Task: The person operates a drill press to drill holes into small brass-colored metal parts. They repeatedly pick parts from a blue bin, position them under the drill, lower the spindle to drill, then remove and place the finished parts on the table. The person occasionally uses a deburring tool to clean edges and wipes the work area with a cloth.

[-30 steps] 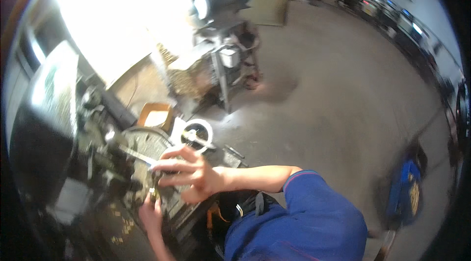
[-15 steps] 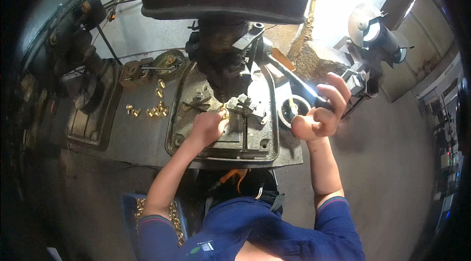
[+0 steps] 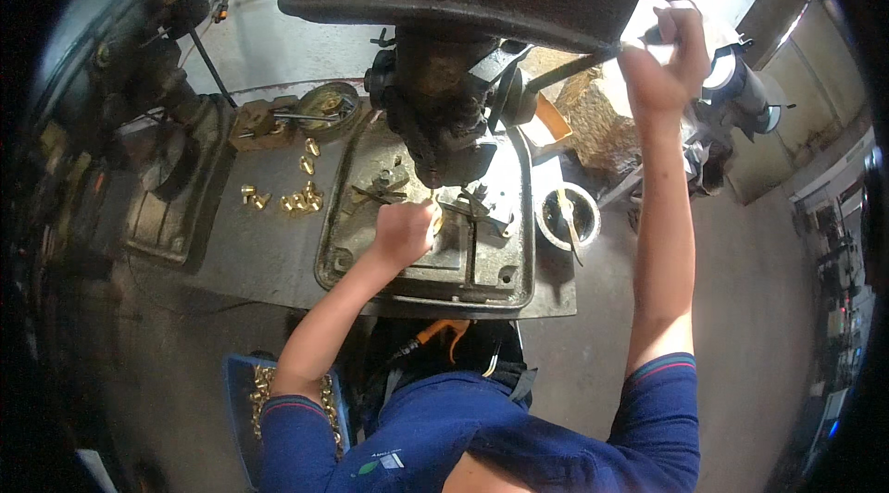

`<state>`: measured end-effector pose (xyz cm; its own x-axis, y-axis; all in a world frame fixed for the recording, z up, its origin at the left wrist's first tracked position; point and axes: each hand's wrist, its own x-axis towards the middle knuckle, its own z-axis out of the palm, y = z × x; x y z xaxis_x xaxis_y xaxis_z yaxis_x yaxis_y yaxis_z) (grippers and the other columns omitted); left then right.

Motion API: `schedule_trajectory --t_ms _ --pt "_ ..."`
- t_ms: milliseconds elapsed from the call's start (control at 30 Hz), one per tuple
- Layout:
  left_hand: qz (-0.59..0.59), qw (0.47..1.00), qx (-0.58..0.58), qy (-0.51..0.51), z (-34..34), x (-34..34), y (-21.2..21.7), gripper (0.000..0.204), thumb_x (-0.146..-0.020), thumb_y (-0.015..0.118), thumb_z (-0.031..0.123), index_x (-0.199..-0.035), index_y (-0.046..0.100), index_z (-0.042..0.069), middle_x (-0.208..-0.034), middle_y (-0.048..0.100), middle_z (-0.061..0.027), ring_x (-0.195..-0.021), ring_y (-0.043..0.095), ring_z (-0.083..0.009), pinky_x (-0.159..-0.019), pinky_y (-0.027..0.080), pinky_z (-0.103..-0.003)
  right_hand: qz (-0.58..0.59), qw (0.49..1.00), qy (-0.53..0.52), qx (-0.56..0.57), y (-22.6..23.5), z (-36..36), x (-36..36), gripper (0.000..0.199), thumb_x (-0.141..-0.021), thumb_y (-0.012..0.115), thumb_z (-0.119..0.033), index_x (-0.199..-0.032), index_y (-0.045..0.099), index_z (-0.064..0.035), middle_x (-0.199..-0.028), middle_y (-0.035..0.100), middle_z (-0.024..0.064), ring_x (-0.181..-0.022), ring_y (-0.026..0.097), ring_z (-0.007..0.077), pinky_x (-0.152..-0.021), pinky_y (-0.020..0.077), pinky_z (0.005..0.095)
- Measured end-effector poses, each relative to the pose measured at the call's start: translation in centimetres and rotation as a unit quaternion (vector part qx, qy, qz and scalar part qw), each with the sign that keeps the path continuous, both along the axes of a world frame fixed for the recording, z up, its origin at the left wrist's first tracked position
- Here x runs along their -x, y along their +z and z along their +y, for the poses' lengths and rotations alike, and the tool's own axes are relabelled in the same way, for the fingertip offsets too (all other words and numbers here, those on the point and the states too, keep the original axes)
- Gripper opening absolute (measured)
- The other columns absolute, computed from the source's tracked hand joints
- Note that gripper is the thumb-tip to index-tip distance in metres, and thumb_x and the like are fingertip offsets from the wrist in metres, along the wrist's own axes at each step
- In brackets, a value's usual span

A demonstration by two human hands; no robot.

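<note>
Low over the drill press table (image 3: 370, 278), my left hand (image 3: 404, 232) is closed around a small brass fitting (image 3: 437, 215). Its fingers partly cover the piece, which sits just under the dark spindle head (image 3: 435, 137). Up at the right, my right hand (image 3: 665, 67) has its fingers curled about the end of the press's feed lever (image 3: 574, 72). The knob at the lever's tip is mostly hidden by that hand. Beside the fitting, metal clamp pieces (image 3: 477, 206) lie on the press table.
Loose brass fittings (image 3: 302, 201) lie on the bench at left, by a metal dish (image 3: 333, 107). A round pot with a brush (image 3: 567, 215) stands right of the press. Below left, a blue bin (image 3: 239, 400) holds many brass pieces. An orange-handled air gun (image 3: 444, 333) hangs at the front edge.
My right hand has swung up and away with the lever, which now points higher. My left hand stays at the fitting beneath the spindle. The whole view has shifted slightly.
</note>
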<state>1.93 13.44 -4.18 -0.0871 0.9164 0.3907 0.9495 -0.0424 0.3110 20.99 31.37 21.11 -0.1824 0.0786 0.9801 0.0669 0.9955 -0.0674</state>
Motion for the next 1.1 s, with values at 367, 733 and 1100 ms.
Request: schedule_trajectory --t_ms 367,733,1100 --pt "-0.223 0.898 0.297 0.235 -26.7 4.0 0.5 0.017 -0.081 0.061 0.017 -0.076 0.064 0.001 -0.070 0.061 -0.0206 -0.069 0.060 -0.0378 -0.061 0.047 -0.043 -0.023 0.997 0.038 0.068 0.7 7.2 1.1 0.020 -0.076 0.067 -0.006 -0.095 0.063 -0.0004 -0.087 0.064 0.0024 -0.076 0.056 0.0097 -0.069 0.0439 0.0253" --pt "-0.205 0.905 0.273 0.254 -29.2 -1.0 -7.1 0.031 -0.078 0.062 0.028 -0.101 0.065 0.008 -0.088 0.065 -0.0171 -0.083 0.063 -0.0343 -0.074 0.050 -0.043 -0.037 0.993 0.038 0.106 0.3 6.6 1.1 0.016 -0.076 0.063 -0.005 -0.091 0.065 0.0016 -0.070 0.060 0.0000 -0.061 0.051 0.0049 -0.053 0.0382 0.0198" --pt "-0.187 0.876 0.443 -0.032 -8.7 -11.5 -14.0 0.059 -0.074 0.067 0.048 -0.113 0.057 0.005 -0.110 0.061 -0.0176 -0.104 0.057 -0.0319 -0.088 0.045 -0.039 -0.002 0.979 0.078 0.188 0.7 4.6 1.1 0.022 -0.068 0.059 -0.002 -0.090 0.062 0.0008 -0.069 0.057 0.0033 -0.060 0.056 0.0098 -0.056 0.0456 0.0233"
